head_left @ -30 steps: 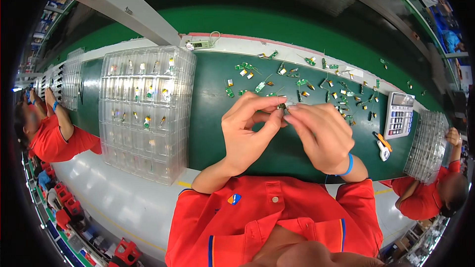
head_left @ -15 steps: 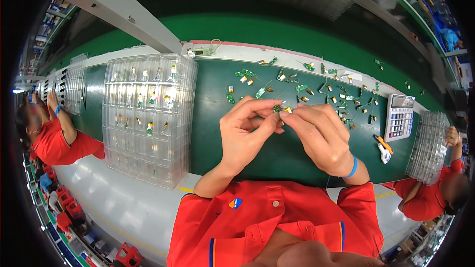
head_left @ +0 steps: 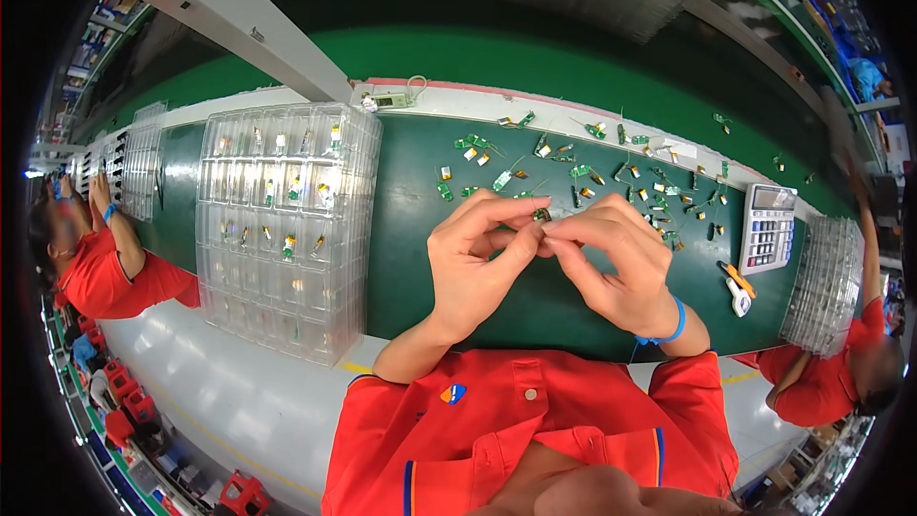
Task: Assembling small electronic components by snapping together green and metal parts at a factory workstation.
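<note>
Over the green bench, a small green circuit board [head_left: 542,215] is pinched between the thumb and forefinger of my left hand [head_left: 478,258]. My right hand [head_left: 619,253], with a blue band at the wrist, has its thumb and forefinger pressed together right against the board. Whatever lies between those right fingertips is hidden. Past my fingers, several loose green boards [head_left: 503,179] with thin wires and small white-and-yellow parts are scattered on the bench.
Left of my hands stands a stack of clear compartment trays [head_left: 277,229], some cells holding boards. A calculator [head_left: 769,227] and an orange-and-white tool [head_left: 738,289] lie at right, beside more clear trays [head_left: 823,282]. Co-workers in red sit on both sides.
The white-and-yellow part seen by my right fingertips is now hidden, and those fingertips have closed in toward the left thumb. At far right the co-worker's arm has stretched forward, off the trays.
</note>
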{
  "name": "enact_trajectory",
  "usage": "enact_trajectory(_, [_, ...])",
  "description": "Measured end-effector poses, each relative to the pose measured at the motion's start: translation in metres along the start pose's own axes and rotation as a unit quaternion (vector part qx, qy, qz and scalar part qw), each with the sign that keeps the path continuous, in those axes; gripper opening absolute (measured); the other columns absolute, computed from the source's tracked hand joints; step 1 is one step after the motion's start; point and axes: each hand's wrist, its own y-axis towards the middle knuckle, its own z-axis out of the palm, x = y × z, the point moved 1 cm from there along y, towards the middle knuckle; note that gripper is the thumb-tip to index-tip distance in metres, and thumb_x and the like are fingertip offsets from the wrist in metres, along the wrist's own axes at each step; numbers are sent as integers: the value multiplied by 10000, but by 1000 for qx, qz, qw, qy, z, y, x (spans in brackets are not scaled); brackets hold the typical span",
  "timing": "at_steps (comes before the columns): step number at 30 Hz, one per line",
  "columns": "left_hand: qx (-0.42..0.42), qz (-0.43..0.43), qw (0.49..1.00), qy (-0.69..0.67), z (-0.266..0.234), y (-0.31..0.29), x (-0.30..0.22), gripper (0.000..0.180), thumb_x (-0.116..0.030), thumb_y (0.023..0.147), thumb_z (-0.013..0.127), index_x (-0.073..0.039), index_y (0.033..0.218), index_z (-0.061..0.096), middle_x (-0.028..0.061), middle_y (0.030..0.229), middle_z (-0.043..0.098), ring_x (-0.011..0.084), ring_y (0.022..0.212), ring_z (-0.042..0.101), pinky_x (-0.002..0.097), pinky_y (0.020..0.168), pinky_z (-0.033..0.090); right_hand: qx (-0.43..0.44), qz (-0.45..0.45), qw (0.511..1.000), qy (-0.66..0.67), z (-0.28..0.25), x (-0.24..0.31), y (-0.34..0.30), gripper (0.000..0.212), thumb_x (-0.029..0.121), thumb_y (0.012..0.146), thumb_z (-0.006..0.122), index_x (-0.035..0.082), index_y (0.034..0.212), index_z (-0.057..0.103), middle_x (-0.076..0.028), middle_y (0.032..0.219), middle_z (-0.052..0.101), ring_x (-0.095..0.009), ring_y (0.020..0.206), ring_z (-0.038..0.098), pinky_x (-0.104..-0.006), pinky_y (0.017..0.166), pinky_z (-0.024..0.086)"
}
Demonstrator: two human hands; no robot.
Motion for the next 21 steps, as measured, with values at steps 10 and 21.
enact_trajectory(10, [14, -60, 997, -52, -5, 3, 1, 209, 112, 834, 577, 82, 1036, 624, 77, 869, 561, 168, 805, 641, 280, 716, 593, 28, -65, 995, -68, -7, 0, 0, 363, -84, 589, 734, -15, 939, 668, -113, 896, 670, -242, 760, 631, -302, 632, 518])
enact_trajectory(21, [65, -90, 992, -64, -12, 7, -2, 174, 90, 854, 564, 85, 1013, 633, 96, 860, 588, 180, 806, 638, 350, 752, 607, 10, -46, 996, -76, -8, 3, -1, 268, -65, 613, 751, -2, 860, 665, -99, 836, 654, -238, 740, 613, -316, 615, 499])
